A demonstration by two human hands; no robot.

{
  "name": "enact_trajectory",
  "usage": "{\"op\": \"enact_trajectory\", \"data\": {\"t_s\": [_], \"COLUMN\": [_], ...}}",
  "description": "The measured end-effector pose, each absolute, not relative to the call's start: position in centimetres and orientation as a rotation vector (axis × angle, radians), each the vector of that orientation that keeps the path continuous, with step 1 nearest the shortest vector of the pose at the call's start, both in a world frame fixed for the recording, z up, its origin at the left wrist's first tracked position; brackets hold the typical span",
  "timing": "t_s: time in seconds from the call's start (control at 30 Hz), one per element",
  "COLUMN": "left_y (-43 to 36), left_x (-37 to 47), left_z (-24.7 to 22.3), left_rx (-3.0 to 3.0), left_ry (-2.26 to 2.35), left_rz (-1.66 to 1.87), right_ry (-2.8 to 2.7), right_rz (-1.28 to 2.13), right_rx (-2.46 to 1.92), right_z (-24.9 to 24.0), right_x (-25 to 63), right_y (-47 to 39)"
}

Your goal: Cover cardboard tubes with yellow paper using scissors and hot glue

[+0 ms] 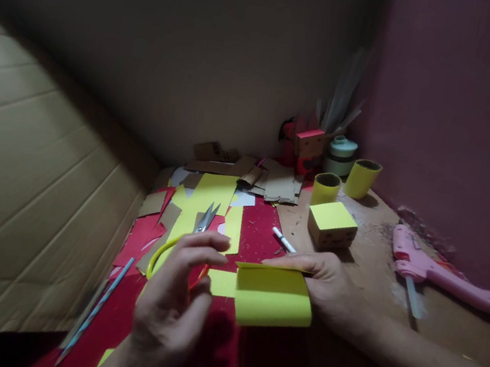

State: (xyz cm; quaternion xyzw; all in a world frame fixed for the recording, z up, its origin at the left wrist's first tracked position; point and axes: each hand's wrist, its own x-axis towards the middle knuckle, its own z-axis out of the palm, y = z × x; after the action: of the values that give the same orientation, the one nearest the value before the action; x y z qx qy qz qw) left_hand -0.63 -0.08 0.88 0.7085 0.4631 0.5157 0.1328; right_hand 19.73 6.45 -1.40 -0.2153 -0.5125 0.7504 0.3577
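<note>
My right hand [326, 286] grips a bent piece of yellow paper [273, 305] by its right end, above the red surface. The paper curves over toward me, and its far edge shows as a thin fold. To its left, my left hand [176, 304] is raised with the fingers curved and apart, holding nothing. Scissors [206, 220] with yellow and orange handles lie behind my left hand, blades pointing away. A flat yellow strip [222, 283] lies between the hands. Just beyond my right hand is a white marker [284, 240].
A cardboard block with a yellow top [332, 218] stands near two yellow tubes [325, 188]. A pink glue gun [442, 275] lies at the right. Cardboard scraps [280, 182] and yellow sheets [214, 194] cover the back. A striped pencil [97, 309] lies left, beside a large cardboard panel [35, 191].
</note>
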Motion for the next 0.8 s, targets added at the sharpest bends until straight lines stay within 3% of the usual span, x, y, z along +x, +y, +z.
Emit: {"op": "enact_trajectory", "data": {"t_s": [0.1, 0.23, 0.33, 0.8], "left_y": [0.3, 1.1, 1.5, 1.7], "left_x": [-3.5, -7.2, -7.9, -7.1], "left_z": [1.9, 1.4, 0.4, 2.5], "left_rx": [1.973, 2.041, 2.013, 1.821], "left_ry": [1.83, 2.309, 2.35, 2.403], "left_rz": [1.422, 0.445, 0.083, -0.106], "right_ry": [-1.291, -1.302, -1.294, -1.313], "right_rz": [2.0, 2.037, 2.048, 2.016], "right_rx": [-0.581, -0.627, -0.639, -0.597], "right_z": [-1.5, -1.8, -1.6, -1.2], "right_x": [19.8, 19.7, 19.7, 19.7], "right_y": [6.4, 6.5, 6.5, 6.6]}}
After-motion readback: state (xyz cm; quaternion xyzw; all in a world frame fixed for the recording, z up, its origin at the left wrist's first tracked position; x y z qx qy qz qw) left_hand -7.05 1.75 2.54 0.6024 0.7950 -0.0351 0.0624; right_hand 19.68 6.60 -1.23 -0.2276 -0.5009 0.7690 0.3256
